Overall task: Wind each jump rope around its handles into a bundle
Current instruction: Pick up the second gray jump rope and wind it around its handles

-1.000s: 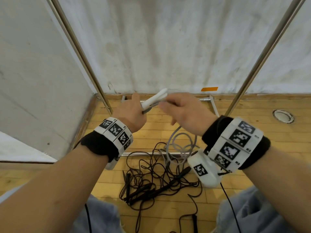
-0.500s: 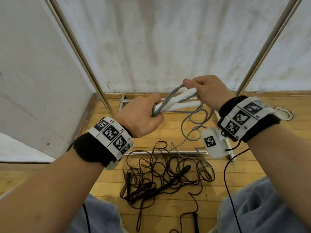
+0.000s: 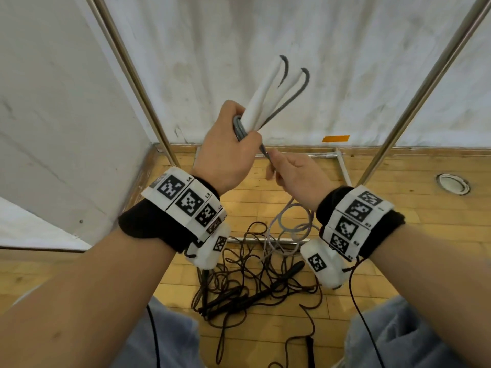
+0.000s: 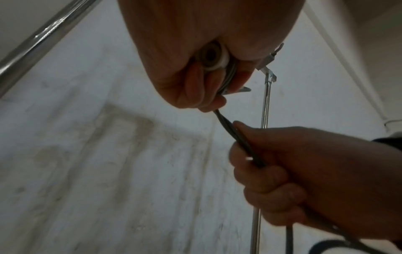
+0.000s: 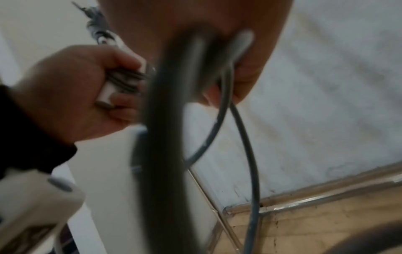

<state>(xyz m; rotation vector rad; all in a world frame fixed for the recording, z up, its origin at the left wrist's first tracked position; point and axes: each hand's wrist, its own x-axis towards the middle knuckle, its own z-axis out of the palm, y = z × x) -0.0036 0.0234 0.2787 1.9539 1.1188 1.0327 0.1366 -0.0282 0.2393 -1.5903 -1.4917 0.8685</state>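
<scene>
Head view: the left hand grips two white handles, which point up above the fist. Just below this fist, the right hand pinches the grey rope.

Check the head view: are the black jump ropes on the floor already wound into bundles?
No, the black jump ropes lie in a loose tangle on the wooden floor, their handles unwrapped.

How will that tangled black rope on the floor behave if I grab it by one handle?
The black rope looks thin and floppy, lying in loose overlapping loops, so it will likely trail and snag on itself. Its black handles look slim and rigid, probably light. The grey rope droops across it, so lifting may drag both.
</scene>
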